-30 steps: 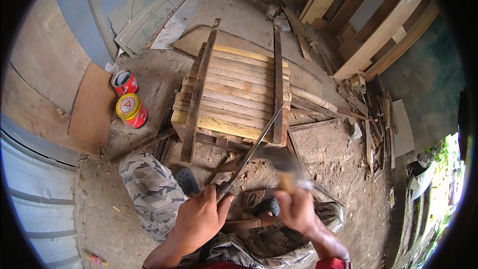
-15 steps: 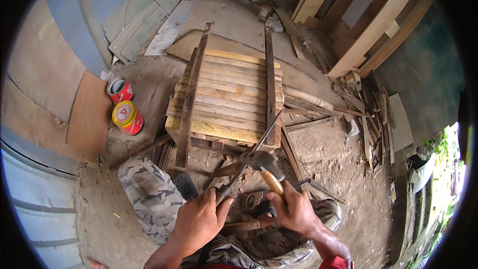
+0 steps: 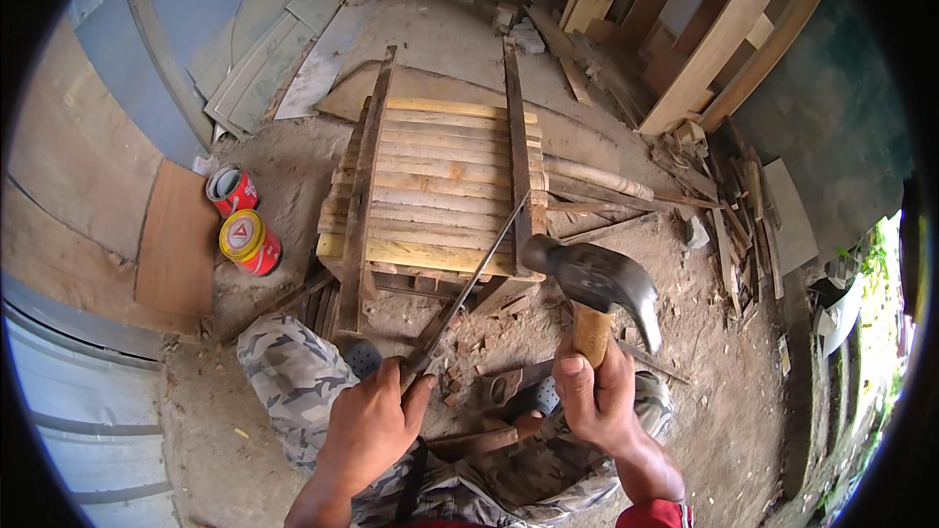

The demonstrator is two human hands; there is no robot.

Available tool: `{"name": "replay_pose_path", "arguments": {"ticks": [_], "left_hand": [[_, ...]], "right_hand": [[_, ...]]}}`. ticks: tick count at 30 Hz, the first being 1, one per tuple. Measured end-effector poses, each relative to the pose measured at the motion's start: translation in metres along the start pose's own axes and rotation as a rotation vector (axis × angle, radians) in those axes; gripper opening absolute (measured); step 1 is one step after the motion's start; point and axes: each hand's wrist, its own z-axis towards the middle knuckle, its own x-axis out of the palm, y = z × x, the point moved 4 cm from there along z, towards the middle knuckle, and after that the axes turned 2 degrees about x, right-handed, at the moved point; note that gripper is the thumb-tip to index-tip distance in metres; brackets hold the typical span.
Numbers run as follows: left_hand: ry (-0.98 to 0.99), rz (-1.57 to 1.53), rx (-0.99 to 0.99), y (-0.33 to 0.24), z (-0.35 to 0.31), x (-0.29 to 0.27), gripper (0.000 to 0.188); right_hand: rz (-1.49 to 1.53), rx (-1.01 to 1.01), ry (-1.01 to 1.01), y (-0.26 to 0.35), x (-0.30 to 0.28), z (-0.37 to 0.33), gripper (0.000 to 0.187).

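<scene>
My left hand (image 3: 377, 425) is closed round the dark handle of a long chisel-like tool (image 3: 468, 286), whose exact kind I cannot make out. Its thin metal shaft slants up and right, the tip overlapping the right rail of a slatted wooden piece (image 3: 445, 186) in view; contact is unclear. In my right hand (image 3: 602, 396) a claw hammer (image 3: 602, 279) is gripped by its wooden handle, raised with its dark head facing left and claw curving right. The wooden piece has several pale slats lying across two dark rails, just beyond my knees.
Left of the wooden piece stand two red cans, one open (image 3: 232, 188) and one with a yellow lid (image 3: 250, 240). Scrap wood (image 3: 753, 225) lies along the right wall. Tall timber frames (image 3: 714, 39) lean at the back right. Wood chips (image 3: 469, 352) litter the dirt between my feet.
The hammer has risen and moved right, away from the tool in my left hand. That tool has shifted slightly left, its tip still over the right rail.
</scene>
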Motion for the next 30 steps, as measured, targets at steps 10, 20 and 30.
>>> {"name": "replay_pose_path", "arguments": {"ticks": [10, 20, 30], "left_hand": [[-0.007, 0.001, -0.053, 0.007, 0.008, -0.014, 0.036], [-0.019, 0.007, 0.009, 0.009, 0.014, -0.014, 0.032], [-0.05, 0.009, -0.037, 0.018, 0.019, -0.022, 0.039]], "right_hand": [[-0.02, 0.073, 0.043, -0.001, -0.005, 0.003, 0.026], [-0.12, 0.171, 0.149, -0.004, 0.015, 0.015, 0.034], [-0.121, 0.263, 0.138, -0.027, 0.025, 0.007, 0.033]]}}
